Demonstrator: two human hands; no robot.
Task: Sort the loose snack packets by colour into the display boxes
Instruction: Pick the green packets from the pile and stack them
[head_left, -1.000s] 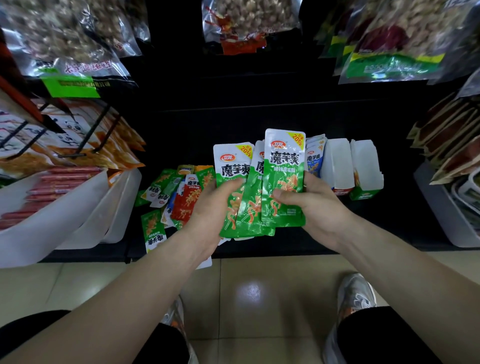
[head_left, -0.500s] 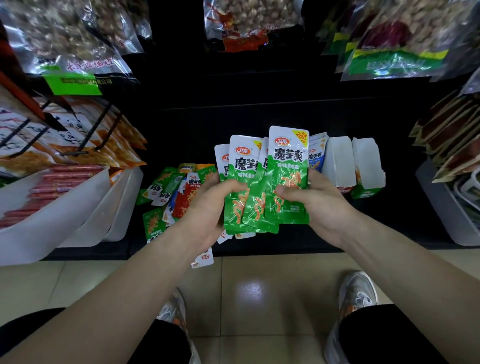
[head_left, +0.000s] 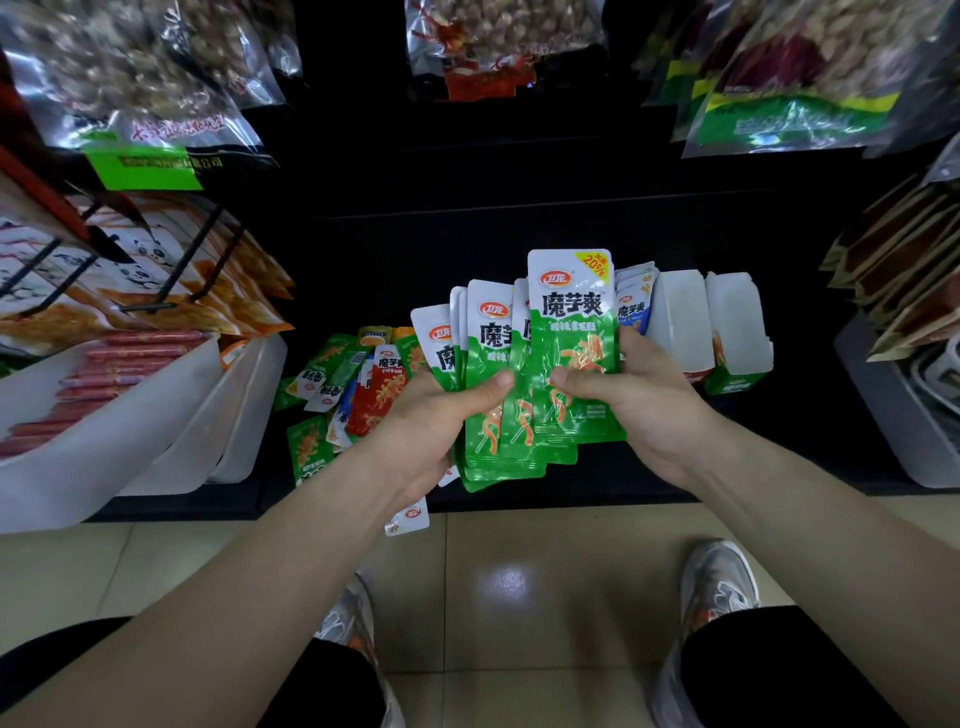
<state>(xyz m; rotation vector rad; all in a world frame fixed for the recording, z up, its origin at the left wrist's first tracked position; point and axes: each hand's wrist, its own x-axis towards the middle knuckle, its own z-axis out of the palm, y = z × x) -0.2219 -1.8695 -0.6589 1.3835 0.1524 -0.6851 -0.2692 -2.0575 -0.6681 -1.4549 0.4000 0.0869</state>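
A dark shelf (head_left: 519, 234) fills the view. In front of it, a fan of green packets (head_left: 571, 332) stands upright, gripped by the left hand (head_left: 431, 431) and right hand (head_left: 644, 405), thumbs in front. White boxes (head_left: 680, 322) stand behind on the right. Loose packets (head_left: 353, 384) lie to the left.

Green packets (head_left: 570, 343): more overlapping layers now show at the left of the fan. Left hand (head_left: 431, 426): thumb has slid rightward across the packets, ending closer to the thumb of the right hand (head_left: 641, 402).
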